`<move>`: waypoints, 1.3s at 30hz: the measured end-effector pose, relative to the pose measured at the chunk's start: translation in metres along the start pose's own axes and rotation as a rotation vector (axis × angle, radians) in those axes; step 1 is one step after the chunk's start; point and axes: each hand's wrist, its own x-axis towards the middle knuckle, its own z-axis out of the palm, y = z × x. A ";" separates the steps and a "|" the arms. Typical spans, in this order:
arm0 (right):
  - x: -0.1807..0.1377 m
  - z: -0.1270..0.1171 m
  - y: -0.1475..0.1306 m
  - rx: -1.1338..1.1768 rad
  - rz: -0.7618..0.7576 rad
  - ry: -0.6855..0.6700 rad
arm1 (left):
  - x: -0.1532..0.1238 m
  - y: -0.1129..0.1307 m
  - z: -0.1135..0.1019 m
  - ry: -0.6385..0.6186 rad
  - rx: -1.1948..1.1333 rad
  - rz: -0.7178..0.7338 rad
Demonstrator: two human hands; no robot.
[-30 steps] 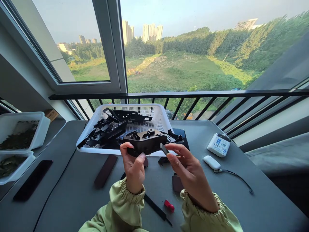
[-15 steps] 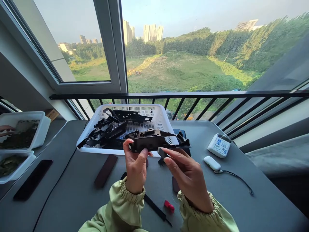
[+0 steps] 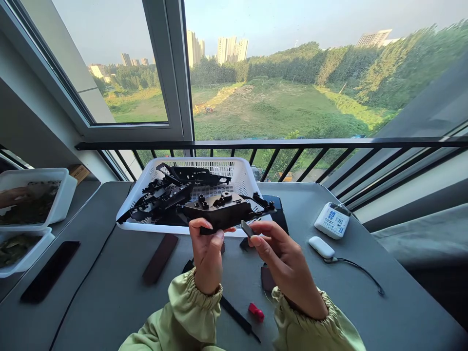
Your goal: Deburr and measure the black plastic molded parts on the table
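Left hand (image 3: 207, 253) and right hand (image 3: 288, 263) up over front rim of white plastic mesh basket (image 3: 190, 160), likely to see better. Loose black plastic parts (image 3: 161, 200) lie in basket, out of way. Left hand curled nearly shut round wide black plastic part (image 3: 219, 210), holding it steady. Right hand half shut, thumb and finger pinching small flat gray piece (image 3: 246, 228), just beside that part.

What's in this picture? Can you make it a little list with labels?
Left hand: holds dark plastic part
Right hand: pinches small dark piece
Basket: white, under the hands, full of black plastic parts
Table: grey, with white box and red piece
Nearby: another person's hand over white tray of dark leaves
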 end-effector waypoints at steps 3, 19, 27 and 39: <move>0.001 0.001 0.000 -0.028 -0.018 -0.046 | -0.005 -0.003 -0.004 0.021 0.109 0.058; -0.002 -0.004 0.003 -0.187 -0.048 -0.158 | -0.014 -0.015 -0.020 -0.111 0.268 0.107; -0.001 -0.004 0.001 -0.183 -0.038 -0.168 | -0.011 -0.011 -0.015 -0.114 0.258 0.168; 0.001 -0.001 0.003 0.106 0.093 0.078 | 0.005 -0.002 -0.002 0.097 0.005 0.221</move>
